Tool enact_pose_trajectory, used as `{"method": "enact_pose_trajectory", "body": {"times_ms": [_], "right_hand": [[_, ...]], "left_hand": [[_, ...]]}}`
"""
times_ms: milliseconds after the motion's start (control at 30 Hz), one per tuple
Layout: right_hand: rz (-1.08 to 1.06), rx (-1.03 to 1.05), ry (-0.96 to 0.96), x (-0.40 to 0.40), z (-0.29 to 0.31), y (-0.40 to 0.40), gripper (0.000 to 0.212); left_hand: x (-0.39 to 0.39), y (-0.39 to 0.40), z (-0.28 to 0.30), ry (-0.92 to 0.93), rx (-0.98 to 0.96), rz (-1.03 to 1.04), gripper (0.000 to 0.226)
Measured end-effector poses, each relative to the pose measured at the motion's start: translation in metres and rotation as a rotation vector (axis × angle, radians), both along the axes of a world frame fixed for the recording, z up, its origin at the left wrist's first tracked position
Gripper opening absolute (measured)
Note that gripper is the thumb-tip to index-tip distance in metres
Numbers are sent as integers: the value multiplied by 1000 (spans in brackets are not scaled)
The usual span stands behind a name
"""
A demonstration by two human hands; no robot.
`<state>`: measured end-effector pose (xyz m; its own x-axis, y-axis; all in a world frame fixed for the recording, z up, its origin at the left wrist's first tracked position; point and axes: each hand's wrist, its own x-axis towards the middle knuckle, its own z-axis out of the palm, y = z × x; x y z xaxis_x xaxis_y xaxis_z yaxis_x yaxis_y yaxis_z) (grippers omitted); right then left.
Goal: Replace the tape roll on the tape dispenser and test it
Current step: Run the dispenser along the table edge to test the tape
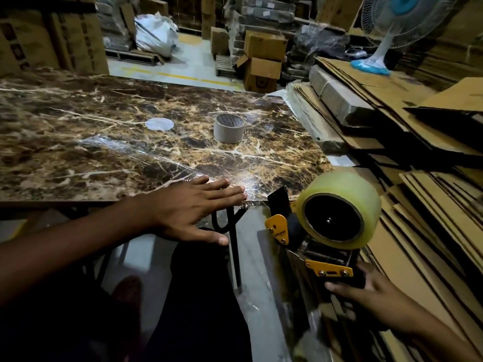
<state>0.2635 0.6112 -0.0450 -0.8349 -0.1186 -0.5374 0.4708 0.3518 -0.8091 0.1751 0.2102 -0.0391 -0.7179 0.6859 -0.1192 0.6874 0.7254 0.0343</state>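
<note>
Left hand point(193, 210) spread flat, fingers splayed, pressing clear tape point(146, 158) onto the near edge of the marble-patterned table point(78, 121). Right hand point(366, 299) wrapped around the handle of the tape dispenser point(313, 244), loaded with a clear tape roll point(342, 207), just off the table's corner. Empty cardboard core point(229, 128) standing mid-table.

The right hand point(371, 296) hides the tape dispenser point(313, 246) handle.

My table point(78, 142) is dark brown marble, veined cream and gold. The core point(229, 128) on it is grey-white. My dispenser point(300, 231) is black with yellow plates, its tape point(347, 186) pale yellow-green, translucent. The fan point(403, 3) is white with a blue hub.
</note>
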Motion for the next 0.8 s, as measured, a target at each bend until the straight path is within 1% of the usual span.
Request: {"method": "enact_pose_trajectory", "body": {"times_ms": [67,167,233,267,333,467,533,567,700,800], "right_hand": [[-32,-29,18,7,4,-13,101],[-68,-49,-18,13,-1,-24,100],[-66,-67,-24,17,-6,-28,90],[-69,-67,-10,18,-8,-32,84],[-72,-130,5,22,-11,-39,66],[-65,-167,33,30,-10,-51,40],[-51,-176,73,33,-7,-55,21],[-51,-181,82,34,-6,-57,16],[-37,-167,109,38,0,-60,21],[-38,-126,114,40,4,-60,15]], "left_hand": [[0,0,-1,11,-5,-5,97],[0,1,-2,24,-17,-6,98],[0,2,-3,25,-25,-2,96],[0,3,-3,24,-26,1,94],[1,5,-3,26,-29,11,92],[8,11,-5,45,-48,53,103],[10,12,-7,62,-51,67,105],[10,12,-8,72,-49,69,105],[9,13,-11,85,-44,71,104],[11,14,-11,97,-40,74,104]]}}
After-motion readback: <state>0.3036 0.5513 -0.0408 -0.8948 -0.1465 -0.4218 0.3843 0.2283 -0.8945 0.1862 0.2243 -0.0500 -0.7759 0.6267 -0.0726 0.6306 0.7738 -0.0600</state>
